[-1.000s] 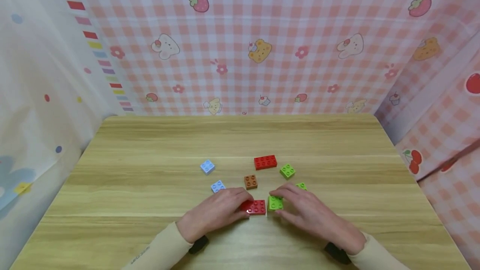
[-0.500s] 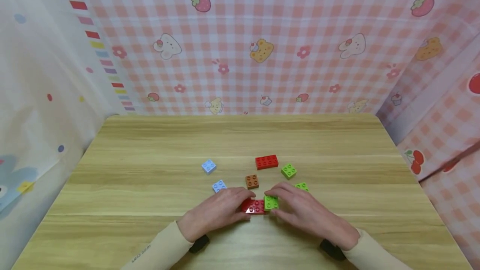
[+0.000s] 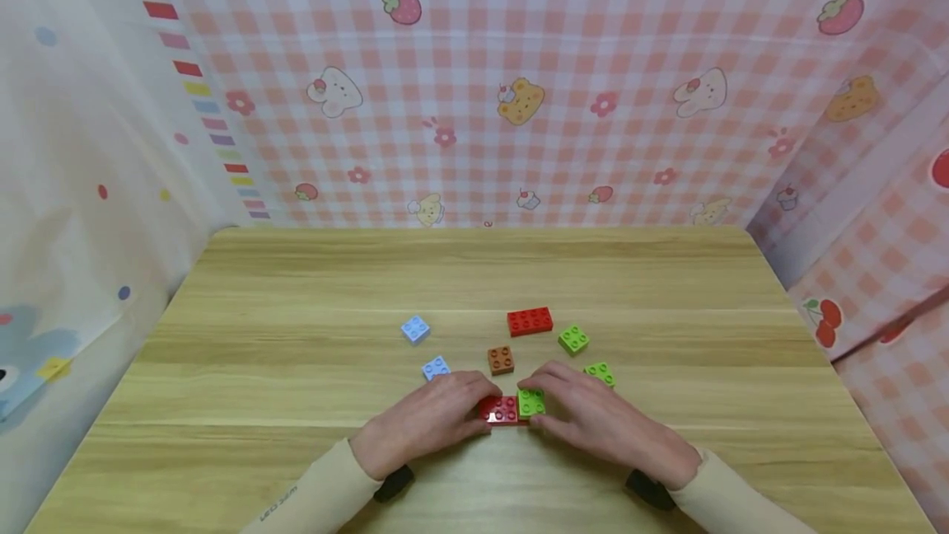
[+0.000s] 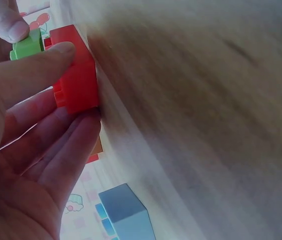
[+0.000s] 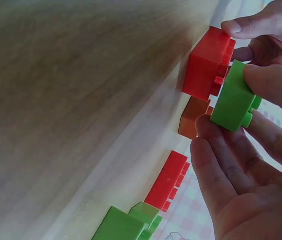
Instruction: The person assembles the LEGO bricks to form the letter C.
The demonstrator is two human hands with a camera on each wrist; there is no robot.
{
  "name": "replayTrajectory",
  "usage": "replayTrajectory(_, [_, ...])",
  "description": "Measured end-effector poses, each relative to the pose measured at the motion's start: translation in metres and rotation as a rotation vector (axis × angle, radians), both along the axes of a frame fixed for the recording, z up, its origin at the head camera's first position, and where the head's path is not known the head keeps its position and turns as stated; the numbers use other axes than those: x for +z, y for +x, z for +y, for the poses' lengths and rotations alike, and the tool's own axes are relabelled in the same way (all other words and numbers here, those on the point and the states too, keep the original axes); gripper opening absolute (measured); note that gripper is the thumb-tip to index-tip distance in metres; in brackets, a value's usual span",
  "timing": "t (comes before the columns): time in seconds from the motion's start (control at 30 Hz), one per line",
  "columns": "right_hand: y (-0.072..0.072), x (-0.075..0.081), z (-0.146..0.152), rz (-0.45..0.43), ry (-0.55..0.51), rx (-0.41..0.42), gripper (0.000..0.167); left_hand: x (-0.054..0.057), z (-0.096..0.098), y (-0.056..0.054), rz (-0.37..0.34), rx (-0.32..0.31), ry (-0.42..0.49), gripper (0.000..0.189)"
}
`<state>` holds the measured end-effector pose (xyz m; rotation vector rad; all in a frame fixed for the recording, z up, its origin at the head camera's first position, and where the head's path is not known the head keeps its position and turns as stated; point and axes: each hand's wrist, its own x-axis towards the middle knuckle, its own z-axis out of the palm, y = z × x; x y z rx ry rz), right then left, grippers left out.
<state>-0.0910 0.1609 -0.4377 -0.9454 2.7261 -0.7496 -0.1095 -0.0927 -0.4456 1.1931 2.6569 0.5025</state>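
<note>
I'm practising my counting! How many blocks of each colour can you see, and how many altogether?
Red blocks: 2
Green blocks: 3
Light blue blocks: 2
Brown block: 1
Total: 8

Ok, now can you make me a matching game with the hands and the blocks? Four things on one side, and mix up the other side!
Things:
1. left hand
2. right hand
3. brown brick
4. two light blue bricks

Match with:
A. the only one of its colour
B. pinches a green brick
C. on the table, off to the person's left of the only brown one
D. grips a red brick

Right pairs: 1-D, 2-B, 3-A, 4-C
</note>
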Motion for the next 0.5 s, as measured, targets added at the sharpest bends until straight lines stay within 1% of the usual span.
replayTrajectory(0.23, [-0.0011,-0.0011,-0.0001,-0.01,0.013,0.008,0.04,-0.0003,0.0,-0.0009,-0.012,0.003,0.001,0.034])
replayTrajectory(0.5, [-0.0023,-0.001,-0.0004,-0.007,0.016,0.027,0.038,-0.0031,0.0002,-0.0025,-0.015,0.006,0.0,0.034])
